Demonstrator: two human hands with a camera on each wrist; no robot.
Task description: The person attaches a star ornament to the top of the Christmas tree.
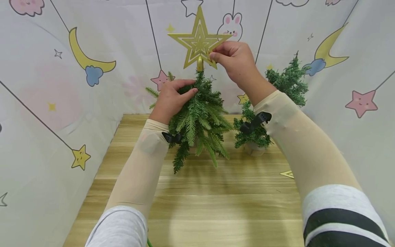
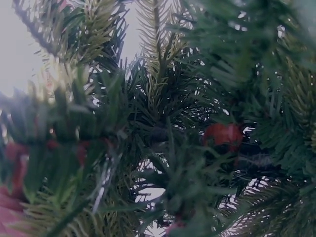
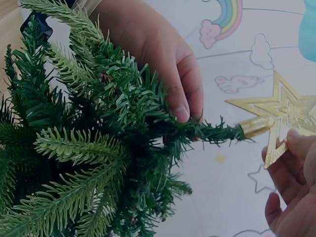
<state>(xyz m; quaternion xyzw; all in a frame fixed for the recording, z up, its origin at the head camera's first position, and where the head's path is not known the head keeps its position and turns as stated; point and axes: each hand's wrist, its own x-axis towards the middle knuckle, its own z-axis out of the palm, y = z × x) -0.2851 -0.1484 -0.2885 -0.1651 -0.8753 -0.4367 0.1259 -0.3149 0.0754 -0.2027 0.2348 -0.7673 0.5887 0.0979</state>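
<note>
A gold star tree topper (image 1: 199, 43) stands upright at the tip of a small artificial Christmas tree (image 1: 197, 120). My right hand (image 1: 237, 61) pinches the star's right side between thumb and fingers. In the right wrist view, the topper's hollow stem (image 3: 256, 127) sits at the end of the tree's thin top shoot (image 3: 217, 133). Just below that, my left hand (image 1: 174, 99) pinches the tree near its top, its fingertips partly hidden among needles. The left wrist view is filled by green branches (image 2: 158, 64), with a small red patch (image 2: 223, 136) showing between them.
A smaller green tree (image 1: 251, 130) with a pale base stands to the right, partly behind my right forearm. Near that forearm, a flat gold piece (image 1: 287, 174) lies on the wooden table (image 1: 213, 206). A cartoon-printed backdrop (image 1: 55, 137) encloses the back and sides.
</note>
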